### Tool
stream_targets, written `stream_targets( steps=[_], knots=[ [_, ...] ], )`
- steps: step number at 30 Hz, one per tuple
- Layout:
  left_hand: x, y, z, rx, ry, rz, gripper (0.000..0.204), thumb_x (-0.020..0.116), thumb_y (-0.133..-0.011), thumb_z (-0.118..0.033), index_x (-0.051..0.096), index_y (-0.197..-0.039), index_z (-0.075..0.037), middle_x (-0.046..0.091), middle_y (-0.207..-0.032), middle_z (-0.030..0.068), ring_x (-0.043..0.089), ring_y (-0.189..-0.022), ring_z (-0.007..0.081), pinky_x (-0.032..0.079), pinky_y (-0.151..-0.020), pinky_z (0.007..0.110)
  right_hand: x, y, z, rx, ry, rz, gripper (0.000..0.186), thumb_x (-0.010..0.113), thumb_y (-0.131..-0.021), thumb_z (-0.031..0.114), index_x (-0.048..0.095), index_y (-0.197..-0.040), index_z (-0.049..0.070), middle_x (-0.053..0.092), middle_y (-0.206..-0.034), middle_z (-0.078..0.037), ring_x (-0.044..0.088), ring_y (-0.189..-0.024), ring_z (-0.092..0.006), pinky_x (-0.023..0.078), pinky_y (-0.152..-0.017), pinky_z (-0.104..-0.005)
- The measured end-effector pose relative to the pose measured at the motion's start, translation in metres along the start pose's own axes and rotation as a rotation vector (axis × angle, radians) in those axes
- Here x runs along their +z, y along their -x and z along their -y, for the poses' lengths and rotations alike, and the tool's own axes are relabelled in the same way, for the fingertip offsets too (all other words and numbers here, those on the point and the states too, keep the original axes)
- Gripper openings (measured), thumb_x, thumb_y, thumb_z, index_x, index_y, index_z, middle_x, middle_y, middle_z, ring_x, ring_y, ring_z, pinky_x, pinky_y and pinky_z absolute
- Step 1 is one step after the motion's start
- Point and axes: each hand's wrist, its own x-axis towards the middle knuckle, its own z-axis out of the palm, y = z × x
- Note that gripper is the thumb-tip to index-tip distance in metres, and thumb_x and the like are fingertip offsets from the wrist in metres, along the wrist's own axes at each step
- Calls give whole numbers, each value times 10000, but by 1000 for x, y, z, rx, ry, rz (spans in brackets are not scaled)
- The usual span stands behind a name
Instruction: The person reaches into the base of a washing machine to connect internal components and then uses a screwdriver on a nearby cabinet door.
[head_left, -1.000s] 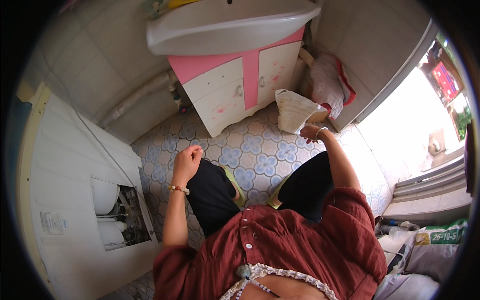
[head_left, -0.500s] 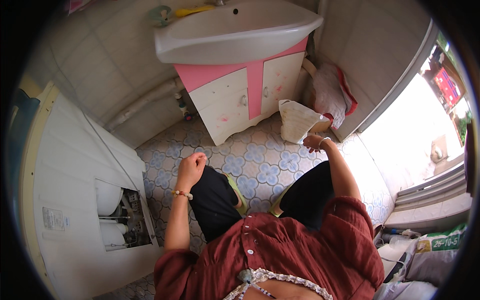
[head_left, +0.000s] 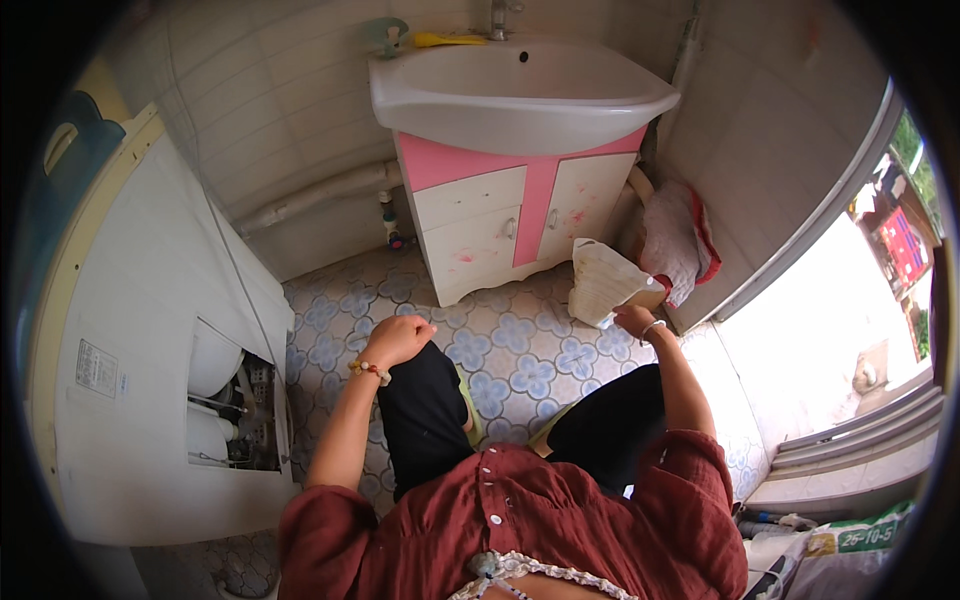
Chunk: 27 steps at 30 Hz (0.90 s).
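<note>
My right hand (head_left: 634, 319), with a white bracelet at its wrist, has its fingers closed at the lower right edge of a white ribbed plastic basket (head_left: 602, 281). The basket leans over on the tiled floor, just in front of the vanity cabinet (head_left: 470, 240). Part of the grip is hidden behind my hand. Above my left knee, my left hand (head_left: 399, 340) is loosely curled with nothing visible in it; a beaded bracelet circles its wrist.
A white sink (head_left: 530, 115) tops the cabinet. Beside it a grey cloth with red trim (head_left: 675, 240) is bunched against the wall. A white appliance (head_left: 150, 350) with an opening in its panel stands left. Bright doorway (head_left: 800, 310) and bags (head_left: 860, 550) are at right.
The view has tilted so the sink and cabinet sit lower and further right. My right hand has closed in on the basket's edge. My left hand stays over the knee.
</note>
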Motion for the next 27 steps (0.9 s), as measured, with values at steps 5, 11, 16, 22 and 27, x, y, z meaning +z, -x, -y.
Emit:
stream_targets(
  steps=[5,11,16,22,27],
  knots=[
    [-15,10,-8,41,-240,123,318,452,-781,-343,602,-747,-64,592,-731,135,556,-704,331,442,-628,400,-62,36,45,-93,-123,-85,365,559,-719,203,525,-1043,39,569,-945,-175,548,-864,-303,429,-771,-347],
    [-6,-21,9,556,-474,283,290,532,-717,-357,581,-743,-73,560,-713,77,540,-740,229,361,-818,394,-82,112,96,-284,80,248,435,622,-646,239,517,-1016,37,514,-1045,-140,476,-985,-288,357,-867,-372],
    [-16,-45,12,1216,-201,529,329,602,-632,-360,526,-766,-69,469,-735,56,474,-742,208,353,-806,374,-69,103,98,-621,108,162,470,608,-634,337,521,-1018,79,445,-1132,-117,394,-1071,-282,228,-926,-534],
    [0,-89,58,1117,124,651,293,585,-675,-283,551,-899,-96,527,-942,29,507,-863,181,381,-784,351,-41,62,66,-595,-4,307,242,547,-680,275,544,-869,123,499,-988,-60,418,-1008,-236,299,-879,-443],
    [8,-124,82,1040,237,727,335,631,-625,-280,551,-910,-124,528,-964,21,514,-866,167,378,-794,353,-60,31,36,-646,-73,553,487,651,-557,295,542,-991,104,462,-1122,-138,421,-1074,-235,244,-938,-481]
  ],
)
